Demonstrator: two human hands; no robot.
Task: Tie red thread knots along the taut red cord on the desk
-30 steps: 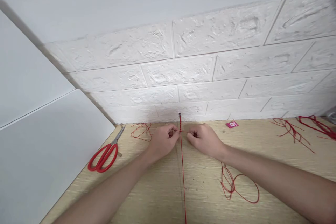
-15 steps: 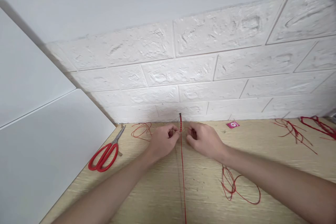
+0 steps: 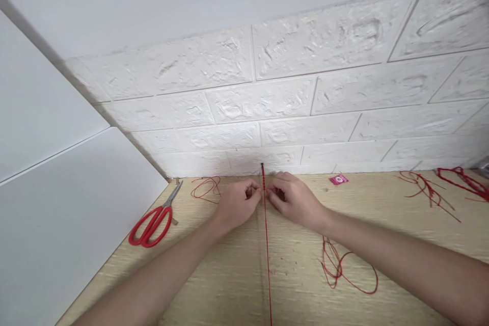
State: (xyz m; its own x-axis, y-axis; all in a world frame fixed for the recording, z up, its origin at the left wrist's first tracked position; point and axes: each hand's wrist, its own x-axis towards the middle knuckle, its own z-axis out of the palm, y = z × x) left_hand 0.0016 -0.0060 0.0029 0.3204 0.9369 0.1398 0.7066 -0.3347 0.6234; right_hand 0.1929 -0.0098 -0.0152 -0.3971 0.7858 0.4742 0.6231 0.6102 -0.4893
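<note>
A taut red cord (image 3: 267, 249) runs from a dark fixing point at the base of the wall toward me, down past the lower edge of the view. Its far end carries a short knotted red section (image 3: 263, 178). My left hand (image 3: 239, 204) is closed in a pinch just left of the knots, on a thin red strand. On the other side, my right hand (image 3: 294, 198) pinches too, its fingertips close against the cord at the lower end of the knots. The strand in its fingers is barely visible.
Red-handled scissors (image 3: 153, 224) lie at left. Loose red cord (image 3: 206, 188) lies behind my left hand, and another loop (image 3: 336, 270) near my right forearm. A small pink packet (image 3: 338, 180) and red cord bundles (image 3: 430, 188) are at right. A white brick-patterned wall (image 3: 282, 107) rises behind.
My right hand has moved slightly left, bringing its fingertips closer to the knotted cord. The left hand has stayed nearly in place, still pinching.
</note>
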